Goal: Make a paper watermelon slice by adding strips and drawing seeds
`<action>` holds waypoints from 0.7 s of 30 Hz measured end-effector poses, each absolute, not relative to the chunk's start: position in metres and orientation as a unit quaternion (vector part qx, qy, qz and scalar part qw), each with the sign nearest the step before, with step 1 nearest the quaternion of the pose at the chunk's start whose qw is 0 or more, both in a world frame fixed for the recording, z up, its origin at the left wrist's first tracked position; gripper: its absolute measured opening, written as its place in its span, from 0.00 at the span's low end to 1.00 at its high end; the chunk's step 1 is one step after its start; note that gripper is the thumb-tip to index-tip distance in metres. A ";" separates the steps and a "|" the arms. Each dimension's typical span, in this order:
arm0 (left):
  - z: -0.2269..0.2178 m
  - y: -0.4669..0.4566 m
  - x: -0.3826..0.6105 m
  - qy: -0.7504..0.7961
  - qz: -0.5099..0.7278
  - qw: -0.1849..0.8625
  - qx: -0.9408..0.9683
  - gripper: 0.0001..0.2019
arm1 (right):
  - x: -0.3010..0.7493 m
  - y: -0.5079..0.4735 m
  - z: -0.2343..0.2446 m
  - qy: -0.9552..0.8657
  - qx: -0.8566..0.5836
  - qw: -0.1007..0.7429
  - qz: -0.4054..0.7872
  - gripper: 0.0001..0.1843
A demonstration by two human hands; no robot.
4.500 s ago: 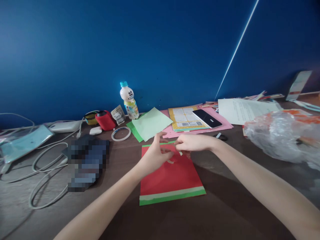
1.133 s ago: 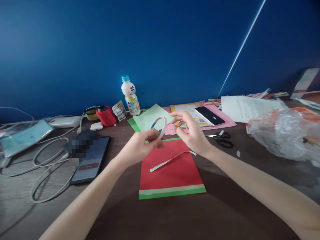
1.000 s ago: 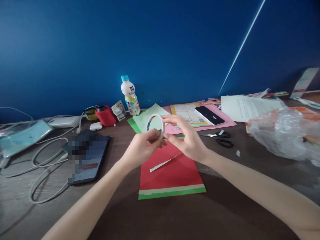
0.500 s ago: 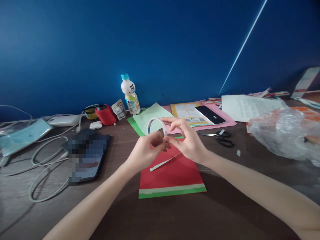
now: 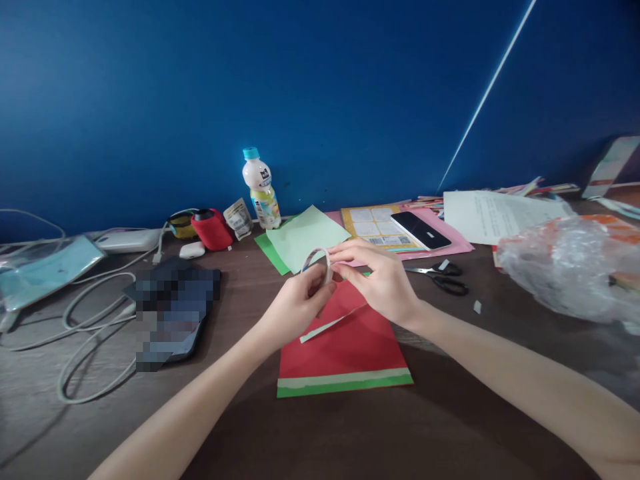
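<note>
A roll of white tape is held up over the red paper by my left hand, whose fingers are wrapped round its lower part. My right hand meets the roll at its right edge, thumb and fingertips drawn together there; any loose tape end is too small to make out. Below lies a red paper sheet with a pale and bright green band along its near edge. A thin pale green paper strip rests slantwise on the red sheet, partly behind my right hand.
Behind my hands are light green paper, a phone on pink paper and a drink bottle. Scissors lie to the right, beside bubble wrap. Leftward are a cable and a dark, partly blurred object.
Both hands have come slightly down and nearer, and the tape roll has sunk and tilted in my left hand. My right fingers have shifted along the roll's edge.
</note>
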State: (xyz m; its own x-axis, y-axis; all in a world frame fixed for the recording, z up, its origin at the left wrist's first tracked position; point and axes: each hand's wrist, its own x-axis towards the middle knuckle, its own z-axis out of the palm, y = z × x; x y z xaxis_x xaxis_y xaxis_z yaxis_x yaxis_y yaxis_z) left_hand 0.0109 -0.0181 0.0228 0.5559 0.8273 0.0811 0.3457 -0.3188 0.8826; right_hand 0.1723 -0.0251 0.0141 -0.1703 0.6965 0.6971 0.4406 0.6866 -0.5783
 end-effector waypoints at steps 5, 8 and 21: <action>0.026 -0.016 0.011 0.392 0.275 0.463 0.746 0.10 | 0.174 -0.026 0.017 -0.754 -0.402 0.506 0.117 0.06; 0.028 -0.015 0.009 0.395 0.289 0.458 0.743 0.11 | 0.174 -0.027 0.018 -0.752 -0.408 0.504 0.118 0.07; 0.026 -0.017 0.007 0.437 0.303 0.379 0.757 0.13 | 0.172 -0.030 0.015 -0.796 -0.357 0.481 0.081 0.06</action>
